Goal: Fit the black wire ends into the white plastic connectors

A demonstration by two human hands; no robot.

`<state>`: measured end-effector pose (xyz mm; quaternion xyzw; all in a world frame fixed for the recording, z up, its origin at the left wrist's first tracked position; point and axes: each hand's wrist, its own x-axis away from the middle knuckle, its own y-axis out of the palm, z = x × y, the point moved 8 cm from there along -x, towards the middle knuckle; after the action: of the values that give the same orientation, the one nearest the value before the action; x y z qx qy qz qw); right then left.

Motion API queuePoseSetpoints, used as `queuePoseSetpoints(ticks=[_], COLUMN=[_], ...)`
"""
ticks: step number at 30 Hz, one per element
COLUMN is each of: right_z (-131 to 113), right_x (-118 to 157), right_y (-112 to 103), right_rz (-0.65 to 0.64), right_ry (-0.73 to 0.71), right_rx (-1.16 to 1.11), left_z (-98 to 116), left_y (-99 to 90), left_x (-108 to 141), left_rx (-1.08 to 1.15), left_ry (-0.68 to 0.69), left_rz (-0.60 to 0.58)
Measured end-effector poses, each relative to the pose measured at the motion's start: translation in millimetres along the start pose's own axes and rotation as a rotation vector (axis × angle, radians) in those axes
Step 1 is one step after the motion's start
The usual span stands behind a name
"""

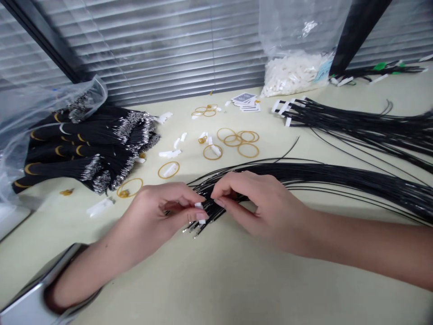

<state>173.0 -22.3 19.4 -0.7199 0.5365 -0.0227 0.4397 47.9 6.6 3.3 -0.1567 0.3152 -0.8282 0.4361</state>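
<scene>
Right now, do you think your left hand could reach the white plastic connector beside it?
Probably yes: the left hand is close to the white plastic connector, nothing between them, though its fingers pinch another white piece.

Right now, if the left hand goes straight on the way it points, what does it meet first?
The left hand would first meet the black wires just past the white connector in its fingertips; the right hand lies close behind them, though depth is unclear.

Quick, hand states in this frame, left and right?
Left hand: closed, pinching a small white plastic connector between its fingers.
Right hand: closed, its fingers gripping a black wire bundle.
</scene>
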Motion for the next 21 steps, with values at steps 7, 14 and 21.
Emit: queuePoseSetpoints(ticks=[7, 14, 21], right_z=[-5, -17, -16], right_x=[0, 4, 16], right_y=[0, -10, 14], right_rz=[0.016, 0.154, -0.095], right_ry=[-0.105, -0.235, -0.345], right_rx=[0.015, 0.281, 0.443], left_z=[4, -2, -8], left_y=[-0.2, -10.9, -8.7], left_x=[1, -5, -7], left_rx=[-0.067, 0.105, 0.091], left_ry=[0.050, 0.033, -0.016], left_rz=[0.000, 0.115, 0.093])
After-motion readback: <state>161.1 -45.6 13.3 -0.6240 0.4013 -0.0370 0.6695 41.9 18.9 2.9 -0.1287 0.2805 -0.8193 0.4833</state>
